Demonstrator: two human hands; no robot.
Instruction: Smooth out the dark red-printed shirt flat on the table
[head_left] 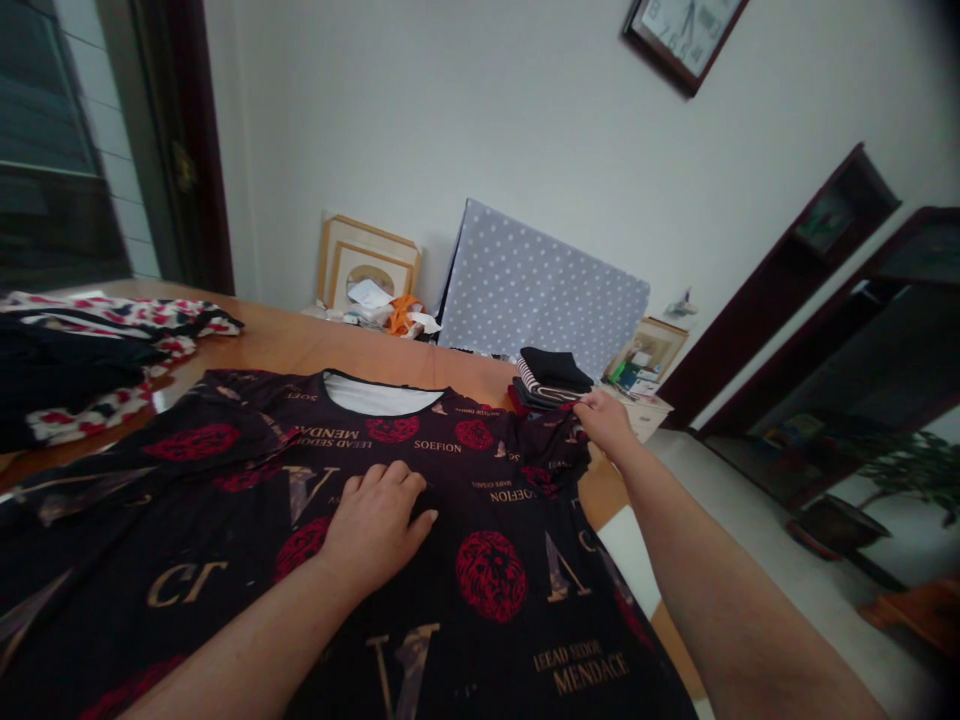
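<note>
A black T-shirt (480,520) with red lion heads and gold lettering lies spread on a wooden table (300,345), its neck towards the far side. My left hand (379,520) rests flat on the chest of the shirt, fingers stretched and close together. My right hand (604,420) reaches to the far right and pinches the shirt's right sleeve near the table's edge.
A small stack of folded dark and striped clothes (551,378) sits just beyond the right hand. A heap of black and red-patterned garments (82,365) lies at the left. Picture frames (364,265) and a dotted board (540,290) lean on the wall. Floor drops off to the right.
</note>
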